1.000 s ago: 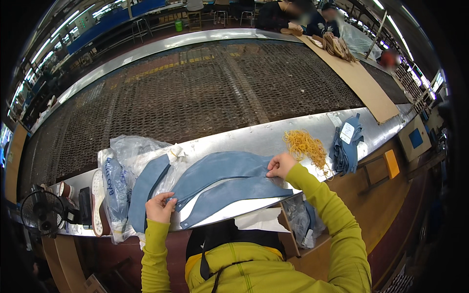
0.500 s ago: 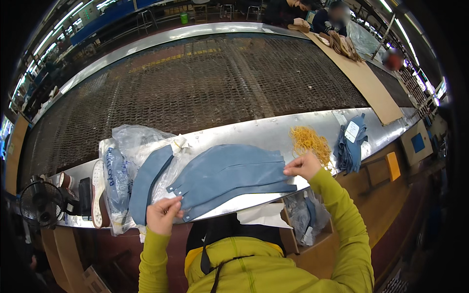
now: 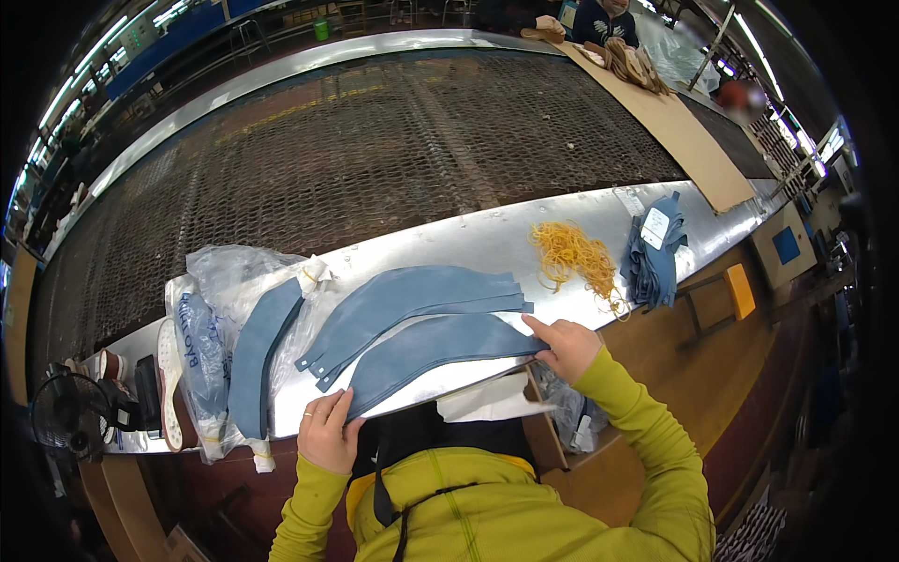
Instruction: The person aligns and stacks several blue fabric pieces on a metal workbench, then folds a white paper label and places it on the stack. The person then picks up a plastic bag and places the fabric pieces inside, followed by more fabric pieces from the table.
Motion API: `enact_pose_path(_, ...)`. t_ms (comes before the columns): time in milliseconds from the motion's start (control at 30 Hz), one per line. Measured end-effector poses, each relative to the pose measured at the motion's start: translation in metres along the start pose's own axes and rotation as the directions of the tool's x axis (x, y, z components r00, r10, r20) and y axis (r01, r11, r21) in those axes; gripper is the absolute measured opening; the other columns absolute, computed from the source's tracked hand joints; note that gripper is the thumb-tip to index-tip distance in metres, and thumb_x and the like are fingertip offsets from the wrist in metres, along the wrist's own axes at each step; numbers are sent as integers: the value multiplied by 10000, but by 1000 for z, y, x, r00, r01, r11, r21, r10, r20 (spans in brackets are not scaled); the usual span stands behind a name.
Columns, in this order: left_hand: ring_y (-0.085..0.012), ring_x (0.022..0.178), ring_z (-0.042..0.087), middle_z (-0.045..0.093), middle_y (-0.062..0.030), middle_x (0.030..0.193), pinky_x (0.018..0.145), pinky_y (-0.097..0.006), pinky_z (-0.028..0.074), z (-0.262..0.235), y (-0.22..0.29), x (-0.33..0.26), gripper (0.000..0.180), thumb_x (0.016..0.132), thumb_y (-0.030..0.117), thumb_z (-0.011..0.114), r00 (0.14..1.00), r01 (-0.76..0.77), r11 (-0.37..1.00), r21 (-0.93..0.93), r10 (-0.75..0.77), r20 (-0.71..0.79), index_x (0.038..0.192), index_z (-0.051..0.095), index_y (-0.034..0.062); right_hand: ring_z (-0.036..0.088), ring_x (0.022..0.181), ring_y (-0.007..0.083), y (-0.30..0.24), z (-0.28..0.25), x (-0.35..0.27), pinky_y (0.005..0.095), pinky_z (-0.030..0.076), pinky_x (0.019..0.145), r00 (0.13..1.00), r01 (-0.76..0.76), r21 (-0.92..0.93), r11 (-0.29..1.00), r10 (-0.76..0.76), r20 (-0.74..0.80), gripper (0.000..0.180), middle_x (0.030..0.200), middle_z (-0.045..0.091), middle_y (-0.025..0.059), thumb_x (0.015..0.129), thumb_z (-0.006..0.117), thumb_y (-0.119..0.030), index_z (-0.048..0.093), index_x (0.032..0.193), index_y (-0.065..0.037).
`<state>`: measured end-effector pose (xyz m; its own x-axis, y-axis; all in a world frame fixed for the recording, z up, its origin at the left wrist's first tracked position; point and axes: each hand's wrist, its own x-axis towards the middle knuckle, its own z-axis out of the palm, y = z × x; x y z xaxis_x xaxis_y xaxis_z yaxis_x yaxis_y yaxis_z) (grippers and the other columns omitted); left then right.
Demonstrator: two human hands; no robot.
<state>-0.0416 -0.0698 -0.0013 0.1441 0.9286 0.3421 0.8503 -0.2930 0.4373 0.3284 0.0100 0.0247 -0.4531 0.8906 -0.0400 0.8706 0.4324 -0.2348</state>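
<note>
A curved blue cut piece [image 3: 440, 348], perhaps more than one layer, lies along the metal table's near edge. My left hand [image 3: 328, 431] is closed on its left end, with a ring on one finger. At its right end my right hand [image 3: 567, 347] pinches the tip between thumb and forefinger. Just beyond it, several similar blue pieces [image 3: 403, 292] are stacked and slightly fanned, with small white tags at their left ends. Another stack of curved blue pieces [image 3: 258, 361] rests on clear plastic to the left.
Yellow rubber bands [image 3: 573, 258] lie in a heap at right, beside a tagged blue bundle [image 3: 655, 251]. A plastic bag [image 3: 201, 356], a shoe sole [image 3: 169, 384] and a fan [image 3: 70, 417] stand left. Behind is a mesh conveyor [image 3: 375, 140]; a co-worker [image 3: 604, 23] sits across.
The near blue piece has come away from the fanned stack toward me, opening a gap. Both hands have moved nearer the table's front edge, keeping to its two ends.
</note>
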Motion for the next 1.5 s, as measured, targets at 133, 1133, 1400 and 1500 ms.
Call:
enact_pose_path(133,-294,853,591,644,-124,949,766,-362,476,1,0,0,418,689,58,716,999,33,999,-26,-32,3,1097,627,29,583,742,277,-5,4,-3,386,474,690,980,57,99,993,-37,-195,684,760,585,97,722,715,-112,439,1347,-121)
enact_pose_path(1133,-146,642,650,660,-102,837,590,-240,539,-6,-63,52,256,835,99,672,745,643,420,-640,-534,399,1033,638,-60,497,644,107,21,9,117,255,435,590,981,-117,482,868,176,-79,195,667,560,3,668,787,-47,619,765,-29)
enact_pose_path(1400,-216,710,683,636,-133,847,591,-242,566,-10,-62,55,254,876,87,621,675,655,139,-743,-550,492,1034,600,-110,563,647,82,27,4,123,228,461,598,935,-337,715,612,306,178,173,721,623,13,743,734,-38,649,890,-4)
enact_pose_path(1500,-208,685,677,637,-127,812,578,-246,565,-9,-62,56,236,869,98,636,656,687,180,-704,-571,494,998,606,-98,571,670,82,30,3,127,224,465,614,936,-339,675,655,308,170,177,746,638,17,753,726,-40,657,913,-8)
